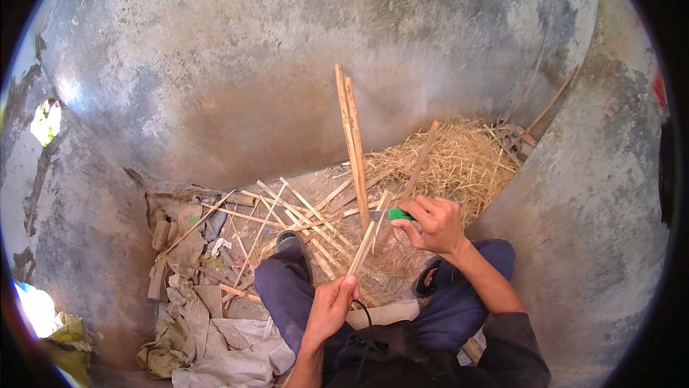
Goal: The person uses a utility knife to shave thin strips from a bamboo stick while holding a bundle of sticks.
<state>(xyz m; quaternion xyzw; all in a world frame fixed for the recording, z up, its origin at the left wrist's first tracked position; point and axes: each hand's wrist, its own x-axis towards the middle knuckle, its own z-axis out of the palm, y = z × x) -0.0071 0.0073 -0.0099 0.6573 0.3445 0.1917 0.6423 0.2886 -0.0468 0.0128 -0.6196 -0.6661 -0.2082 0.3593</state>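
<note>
My left hand (331, 310) is closed round the lower end of a pale split strip of wood or bamboo (364, 248), which slants up and away from me. My right hand (436, 224) grips the green handle of a knife (400, 214). The knife's blade reaches left to the strip near its upper end; whether it cuts in or rests on it I cannot tell. A thin sliver hangs beside the strip below the blade. Just beyond, two tall split sticks (353, 137) stand nearly upright, their lower ends partly hidden. A darker stick (421, 158) slants behind my right hand.
Thin shavings (459, 162) are heaped against the wall at the far right. Several pale strips (316, 219) lie crossed on the ground ahead. Crumpled cloth sacks (230, 348) lie at my left. Grey plastered walls (273, 51) enclose the space, and a stick (552, 101) leans in the right corner.
</note>
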